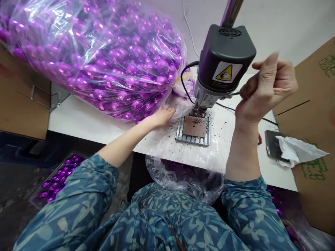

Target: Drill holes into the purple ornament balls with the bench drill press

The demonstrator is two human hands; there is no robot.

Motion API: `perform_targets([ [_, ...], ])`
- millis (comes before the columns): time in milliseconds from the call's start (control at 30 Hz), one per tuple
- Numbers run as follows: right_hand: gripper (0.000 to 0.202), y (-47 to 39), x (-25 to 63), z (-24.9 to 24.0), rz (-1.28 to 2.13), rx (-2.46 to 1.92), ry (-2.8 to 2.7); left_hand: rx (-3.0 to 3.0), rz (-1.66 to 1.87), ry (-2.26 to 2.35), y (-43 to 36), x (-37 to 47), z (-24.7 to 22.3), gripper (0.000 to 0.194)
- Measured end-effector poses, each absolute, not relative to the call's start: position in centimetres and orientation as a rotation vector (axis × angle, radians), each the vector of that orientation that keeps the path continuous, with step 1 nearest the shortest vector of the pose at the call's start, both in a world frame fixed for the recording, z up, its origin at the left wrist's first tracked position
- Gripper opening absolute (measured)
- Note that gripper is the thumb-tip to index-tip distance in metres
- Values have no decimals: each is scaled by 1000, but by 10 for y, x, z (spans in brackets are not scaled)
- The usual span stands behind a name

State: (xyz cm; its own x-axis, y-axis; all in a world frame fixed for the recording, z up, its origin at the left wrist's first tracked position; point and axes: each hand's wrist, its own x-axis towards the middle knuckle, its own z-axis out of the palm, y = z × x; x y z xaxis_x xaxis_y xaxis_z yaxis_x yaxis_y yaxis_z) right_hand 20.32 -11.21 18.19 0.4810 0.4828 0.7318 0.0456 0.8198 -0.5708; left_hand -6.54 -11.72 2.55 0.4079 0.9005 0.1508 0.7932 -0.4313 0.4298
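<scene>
While the left hand [164, 116] lies spread by the bag [104, 59], the right hand [269, 82] curls beside the drill [226, 57]; can't tell what it pinches. Bag's on the worktop [89, 116], long axis left to right, gathered end toward drill. Clear crinkled plastic, shiny purple balls [125, 80] inside.

Workshop (1 bench drill press [222, 59])
</scene>
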Motion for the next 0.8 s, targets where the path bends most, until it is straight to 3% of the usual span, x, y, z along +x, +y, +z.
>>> perform_targets([
  [133,67,-111,203,183,292,-539,-1032,2511,281,1645,-97,-87,11,37],
  [467,60,-117,203,183,340,-476,-1033,2692,590,1665,-125,-83,4,46],
  [633,59,-123,204,183,358,-502,-1065,2761,200,1442,-138,-73,27,15],
  [800,55,-126,206,182,355,-488,-1092,2473,-126,1945,-125,-46,59,45],
])
